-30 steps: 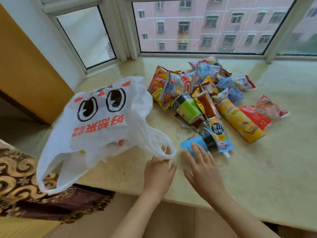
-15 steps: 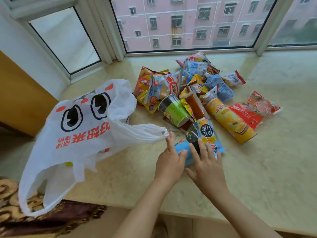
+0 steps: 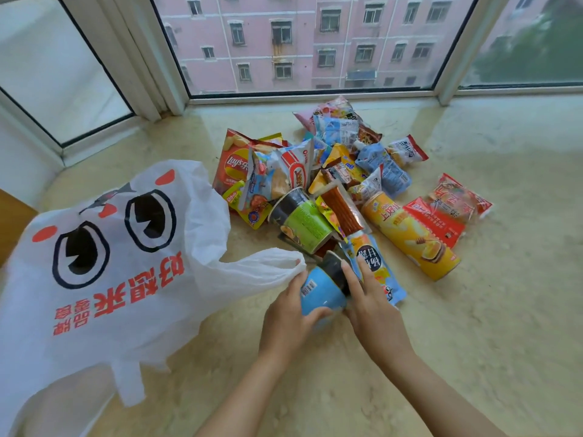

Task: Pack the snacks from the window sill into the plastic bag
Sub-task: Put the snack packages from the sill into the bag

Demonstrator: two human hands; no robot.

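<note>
fingers (image 3: pixel 355 279) of both hands around the blue cup (image 3: pixel 321 293), left hand (image 3: pixel 285 323) also pinching the plastic bag (image 3: pixel 126 263) handle

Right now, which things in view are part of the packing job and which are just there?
Part of the job:
- white plastic bag, handle in the left hand
- blue cup, gripped between the left hand and right hand
- snack pile on the sill

Just there:
- window frame
- pink building outside
</note>
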